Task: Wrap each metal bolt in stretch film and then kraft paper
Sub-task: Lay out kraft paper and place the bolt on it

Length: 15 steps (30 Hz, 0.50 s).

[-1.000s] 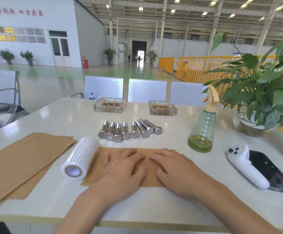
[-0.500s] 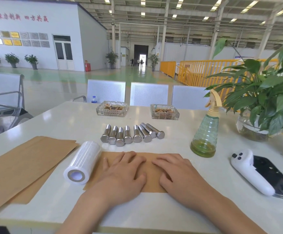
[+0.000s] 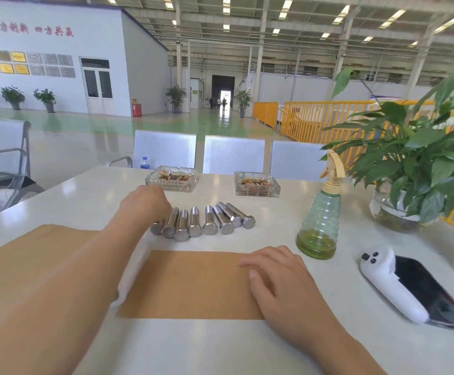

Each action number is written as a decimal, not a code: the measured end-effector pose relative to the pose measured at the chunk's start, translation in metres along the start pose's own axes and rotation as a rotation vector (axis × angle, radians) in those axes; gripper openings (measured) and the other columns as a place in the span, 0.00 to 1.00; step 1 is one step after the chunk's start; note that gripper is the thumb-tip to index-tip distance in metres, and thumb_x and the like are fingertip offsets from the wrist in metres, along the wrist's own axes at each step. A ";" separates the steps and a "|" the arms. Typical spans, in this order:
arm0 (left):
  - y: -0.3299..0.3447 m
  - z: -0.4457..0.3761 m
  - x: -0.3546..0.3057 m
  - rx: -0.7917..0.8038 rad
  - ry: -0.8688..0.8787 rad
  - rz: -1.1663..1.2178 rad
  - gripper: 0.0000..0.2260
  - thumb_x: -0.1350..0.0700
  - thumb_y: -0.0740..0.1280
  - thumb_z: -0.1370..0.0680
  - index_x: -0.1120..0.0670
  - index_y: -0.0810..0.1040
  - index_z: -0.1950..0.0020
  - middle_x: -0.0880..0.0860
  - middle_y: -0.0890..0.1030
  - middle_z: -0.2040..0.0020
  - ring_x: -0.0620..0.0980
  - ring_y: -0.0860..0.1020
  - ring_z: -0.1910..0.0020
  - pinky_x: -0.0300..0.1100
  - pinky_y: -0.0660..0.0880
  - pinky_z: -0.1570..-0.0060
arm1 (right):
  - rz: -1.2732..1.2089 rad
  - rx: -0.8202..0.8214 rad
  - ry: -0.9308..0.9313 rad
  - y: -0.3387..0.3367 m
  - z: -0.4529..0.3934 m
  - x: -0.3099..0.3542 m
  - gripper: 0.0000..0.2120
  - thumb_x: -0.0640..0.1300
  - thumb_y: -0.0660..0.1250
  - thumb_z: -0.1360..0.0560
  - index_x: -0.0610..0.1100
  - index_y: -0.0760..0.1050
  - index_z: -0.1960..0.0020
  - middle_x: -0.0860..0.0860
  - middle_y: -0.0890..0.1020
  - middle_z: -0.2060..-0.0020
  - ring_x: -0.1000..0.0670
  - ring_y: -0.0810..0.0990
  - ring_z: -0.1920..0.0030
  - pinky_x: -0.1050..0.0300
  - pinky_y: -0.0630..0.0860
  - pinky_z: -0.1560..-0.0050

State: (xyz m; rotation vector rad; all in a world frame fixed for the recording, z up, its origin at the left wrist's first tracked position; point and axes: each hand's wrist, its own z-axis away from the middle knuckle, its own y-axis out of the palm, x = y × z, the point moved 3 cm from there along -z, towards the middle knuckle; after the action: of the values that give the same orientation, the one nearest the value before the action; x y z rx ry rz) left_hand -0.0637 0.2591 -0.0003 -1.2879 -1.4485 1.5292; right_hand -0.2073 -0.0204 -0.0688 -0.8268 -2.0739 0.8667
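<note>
Lifted off the flat brown kraft paper sheet (image 3: pixel 193 284), my left hand (image 3: pixel 146 203) now curls over the leftmost shiny steel hex bolt (image 3: pixel 157 227), grip hidden, while my right hand (image 3: pixel 275 274) lies flat on the sheet; heavy, slick, best grasped mid-shank

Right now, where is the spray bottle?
In the head view, the spray bottle stands upright right of centre on the table, between the row of bolts and the potted plant.

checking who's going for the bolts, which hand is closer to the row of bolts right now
Left. The left hand is over the far-left end of the row of bolts, covering the leftmost one. The right hand rests flat on the kraft paper sheet, nearer the person.
</note>
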 end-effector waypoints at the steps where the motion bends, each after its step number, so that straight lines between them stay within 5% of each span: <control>1: 0.003 -0.006 -0.001 0.026 0.016 -0.023 0.14 0.52 0.66 0.22 0.59 0.77 0.40 0.58 0.79 0.47 0.59 0.81 0.47 0.48 0.78 0.47 | -0.004 -0.002 0.004 0.000 0.000 -0.001 0.16 0.55 0.54 0.21 0.59 0.78 0.42 0.68 0.76 0.47 0.62 0.70 0.38 0.63 0.63 0.36; 5: 0.016 -0.017 0.001 0.088 0.024 -0.039 0.11 0.49 0.66 0.22 0.56 0.76 0.58 0.54 0.79 0.59 0.54 0.82 0.64 0.44 0.80 0.58 | -0.030 -0.017 0.014 -0.001 0.001 -0.004 0.14 0.54 0.55 0.21 0.59 0.78 0.45 0.68 0.76 0.49 0.62 0.70 0.39 0.63 0.64 0.38; 8: 0.021 -0.018 0.007 0.109 -0.011 0.013 0.10 0.52 0.66 0.23 0.57 0.77 0.59 0.57 0.81 0.61 0.55 0.82 0.69 0.42 0.79 0.63 | -0.040 -0.039 0.012 -0.001 0.001 -0.005 0.13 0.52 0.56 0.22 0.58 0.79 0.46 0.68 0.76 0.50 0.61 0.72 0.41 0.60 0.67 0.38; 12: 0.018 -0.015 0.007 0.117 0.001 -0.004 0.10 0.53 0.67 0.23 0.58 0.77 0.58 0.57 0.80 0.60 0.56 0.82 0.67 0.41 0.78 0.65 | -0.057 -0.070 0.022 -0.003 0.001 -0.005 0.12 0.51 0.57 0.23 0.58 0.79 0.48 0.68 0.77 0.52 0.61 0.72 0.43 0.58 0.68 0.39; 15: 0.011 -0.010 0.006 0.074 0.046 -0.115 0.12 0.50 0.66 0.21 0.59 0.80 0.51 0.56 0.81 0.55 0.56 0.79 0.53 0.44 0.77 0.53 | -0.059 -0.080 0.031 -0.003 0.001 -0.004 0.12 0.50 0.57 0.23 0.57 0.79 0.49 0.67 0.77 0.53 0.61 0.72 0.44 0.57 0.69 0.40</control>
State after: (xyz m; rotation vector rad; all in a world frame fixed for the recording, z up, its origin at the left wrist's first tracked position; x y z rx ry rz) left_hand -0.0548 0.2662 -0.0114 -1.1686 -1.3993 1.4550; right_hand -0.2065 -0.0259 -0.0682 -0.8122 -2.1065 0.7388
